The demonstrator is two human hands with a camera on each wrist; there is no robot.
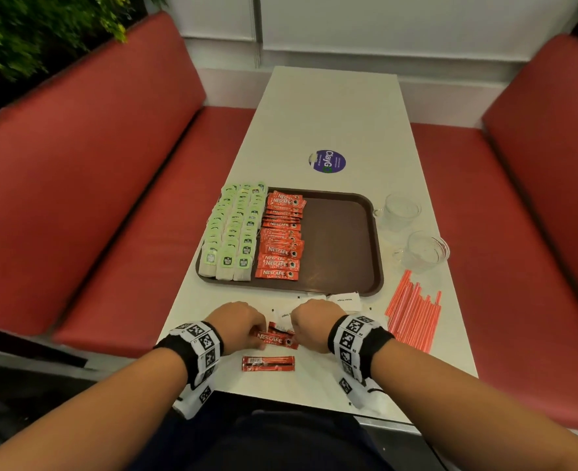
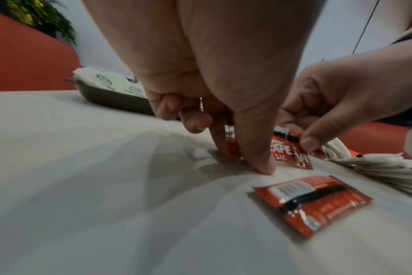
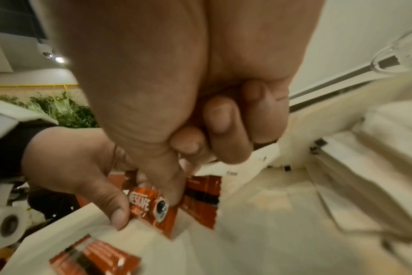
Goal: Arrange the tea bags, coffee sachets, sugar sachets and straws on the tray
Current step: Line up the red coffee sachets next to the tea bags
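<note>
Both hands gathering coffee sachets at the near edge of the bench

The left hand (image 1: 237,322) and right hand (image 1: 311,323) each pinch an end of the red coffee sachets (image 1: 275,338) on the white bench (image 1: 335,113), fingers curled round them; another sachet (image 1: 268,363) lies face down just nearer. On the brown tray (image 1: 342,239), tea bags (image 1: 233,232) fill the left side with a column of coffee sachets beside them. Sugar sachets (image 1: 343,298) lie between tray and hands, pink straws (image 1: 413,312) to the right
</note>
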